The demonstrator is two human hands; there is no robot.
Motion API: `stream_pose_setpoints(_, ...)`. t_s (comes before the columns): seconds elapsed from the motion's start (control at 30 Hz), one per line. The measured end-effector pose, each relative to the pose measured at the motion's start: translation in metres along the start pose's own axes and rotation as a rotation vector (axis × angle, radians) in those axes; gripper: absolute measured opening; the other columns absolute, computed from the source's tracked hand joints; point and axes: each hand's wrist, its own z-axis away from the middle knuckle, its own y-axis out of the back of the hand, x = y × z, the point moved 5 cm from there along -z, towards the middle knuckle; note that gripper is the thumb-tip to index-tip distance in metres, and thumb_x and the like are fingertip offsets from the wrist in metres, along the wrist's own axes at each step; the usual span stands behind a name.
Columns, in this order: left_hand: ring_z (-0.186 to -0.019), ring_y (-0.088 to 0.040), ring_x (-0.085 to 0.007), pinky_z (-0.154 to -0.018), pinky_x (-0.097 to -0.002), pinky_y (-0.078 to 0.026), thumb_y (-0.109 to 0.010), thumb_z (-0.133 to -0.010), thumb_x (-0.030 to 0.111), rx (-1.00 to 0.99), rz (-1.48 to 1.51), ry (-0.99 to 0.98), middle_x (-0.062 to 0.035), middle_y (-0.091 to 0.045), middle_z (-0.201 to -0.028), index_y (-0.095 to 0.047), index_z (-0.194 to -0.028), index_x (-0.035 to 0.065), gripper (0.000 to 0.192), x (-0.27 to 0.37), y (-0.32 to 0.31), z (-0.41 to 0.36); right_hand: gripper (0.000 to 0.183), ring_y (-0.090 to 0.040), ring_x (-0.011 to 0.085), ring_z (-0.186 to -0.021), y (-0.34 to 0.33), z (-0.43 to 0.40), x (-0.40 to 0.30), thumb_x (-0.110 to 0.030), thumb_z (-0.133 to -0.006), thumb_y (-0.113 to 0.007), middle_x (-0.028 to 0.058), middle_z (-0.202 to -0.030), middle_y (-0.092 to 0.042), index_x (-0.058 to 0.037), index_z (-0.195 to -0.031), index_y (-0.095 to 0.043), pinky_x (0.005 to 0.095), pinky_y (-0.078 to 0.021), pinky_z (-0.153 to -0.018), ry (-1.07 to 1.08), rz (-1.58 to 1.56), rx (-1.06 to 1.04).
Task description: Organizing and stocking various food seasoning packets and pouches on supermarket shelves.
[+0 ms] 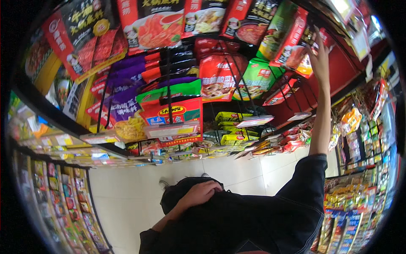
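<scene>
My right hand [318, 57] is raised at the upper right, its fingers spread against the packets hung at the end of the top row. Beside it hang a red and black seasoning packet [290, 41] and a partly covered packet with an orange lower edge [305, 66]. Whether the fingers grip a packet cannot be told. My left hand [203, 192] rests curled against the front of the black clothing, and whether it holds anything is hidden. Between the hands hang a green pickled-vegetable seasoning pouch [258, 77] and a red one [219, 77].
Metal display hooks with price-tag holders [258, 121] jut out below the packets. Purple pouches [127, 76] and a red and green packet [174, 114] hang at the left. Stocked shelves [60, 197] stand at lower left, others [349, 197] at lower right. Tiled floor [127, 190] lies below.
</scene>
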Motion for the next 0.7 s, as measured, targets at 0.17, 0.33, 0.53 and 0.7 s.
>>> stream_pose_setpoints(0.17,-0.099,-0.066,-0.0253,-0.085,-0.0371,-0.053,-0.055,-0.095,0.011,0.145,-0.041,0.068,-0.0072,-0.065,-0.103,-0.063,-0.109,0.0106,0.016,0.015,0.018,0.019,0.043,-0.056,0.0296,-0.121,0.047,0.056,-0.065,-0.019,-0.101,-0.060,0.0206,-0.129,-0.059,-0.0018,-0.139,-0.053,0.0369,-0.0472,-0.101,0.083,0.120,0.065)
stream_pose_setpoints(0.33,-0.081,-0.060,-0.0275,-0.074,-0.0412,-0.047,-0.058,-0.102,0.032,-0.425,0.160,-0.057,-0.0113,-0.053,-0.082,-0.058,-0.096,0.0037,0.029,0.032,0.026,0.039,0.026,-0.060,0.0171,-0.101,0.082,0.093,-0.133,-0.004,-0.101,-0.052,0.0119,-0.115,-0.064,0.0074,-0.122,-0.062,0.0292,-0.0470,-0.088,0.027,-0.425,-0.064)
stream_pose_setpoints(0.53,-0.073,-0.055,-0.0260,-0.070,-0.0435,-0.043,-0.054,-0.104,0.034,-0.603,0.236,-0.066,-0.0139,-0.051,-0.076,-0.051,-0.087,-0.0016,0.039,0.027,0.014,0.078,0.019,-0.061,0.0191,-0.084,0.065,0.075,-0.227,0.002,-0.095,-0.055,0.0134,-0.096,-0.066,0.0045,-0.110,-0.068,0.0293,-0.0468,-0.080,0.197,-0.369,-0.224)
stream_pose_setpoints(0.7,-0.062,-0.039,-0.0206,-0.061,-0.0372,-0.035,-0.045,-0.107,0.032,-0.620,0.702,-0.293,-0.0109,-0.036,-0.067,-0.041,-0.078,-0.0023,0.045,0.038,0.031,0.099,0.020,-0.063,0.0233,-0.081,0.043,0.032,-0.299,0.006,-0.090,-0.057,0.0135,-0.090,-0.066,0.0028,-0.104,-0.070,0.0308,-0.0477,-0.076,0.389,-0.270,-0.253)
